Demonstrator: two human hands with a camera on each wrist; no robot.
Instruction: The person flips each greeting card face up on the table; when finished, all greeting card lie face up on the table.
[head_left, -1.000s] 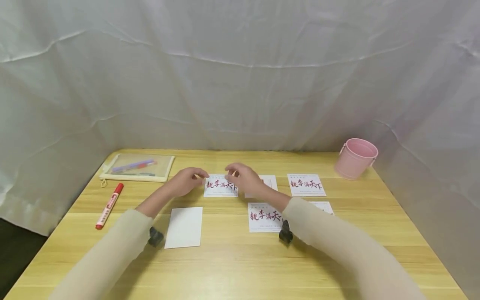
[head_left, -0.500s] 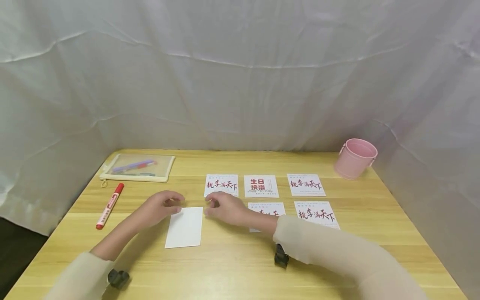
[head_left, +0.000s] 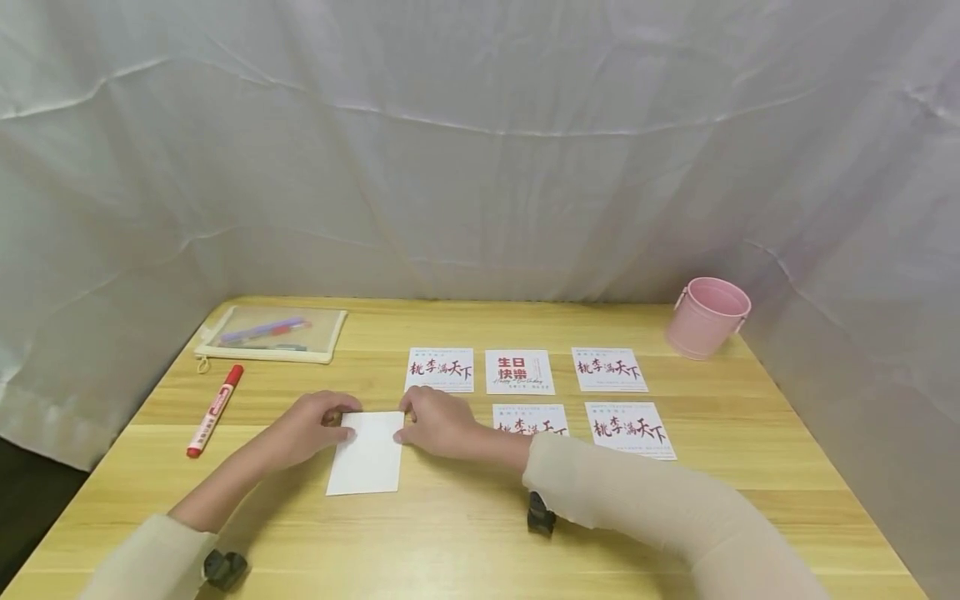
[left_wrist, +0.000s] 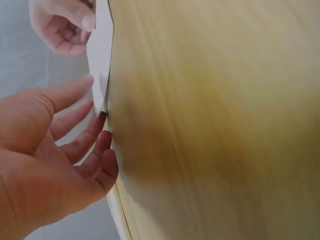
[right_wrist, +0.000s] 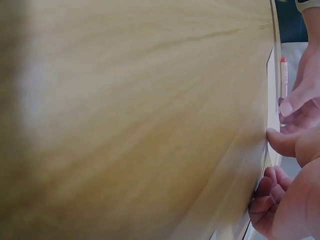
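A blank white card (head_left: 363, 467) lies flat on the wooden table, left of the middle. At its upper left corner is my left hand (head_left: 307, 429), thumb at the side edge and fingertips by the corner. My right hand (head_left: 442, 423) is at the upper right corner, its thumb touching the edge. In the left wrist view, a gap shows between the thumb and the loosely bent fingers of the left hand (left_wrist: 60, 145). The right wrist view shows the thumb of the right hand (right_wrist: 290, 185) against the card (right_wrist: 271, 95), its other fingers bent near the table.
Several printed cards lie in two rows to the right, one a birthday card (head_left: 517, 372). A red marker (head_left: 215, 410) lies on the left below a zip pouch (head_left: 273, 335) holding pens. A pink bucket (head_left: 708, 318) stands at the back right. Cloth walls (head_left: 480, 167) surround the table.
Both hands have come from the back-row printed card toward me to the blank card's upper corners, closing in on its edges. The cards have stayed in place.
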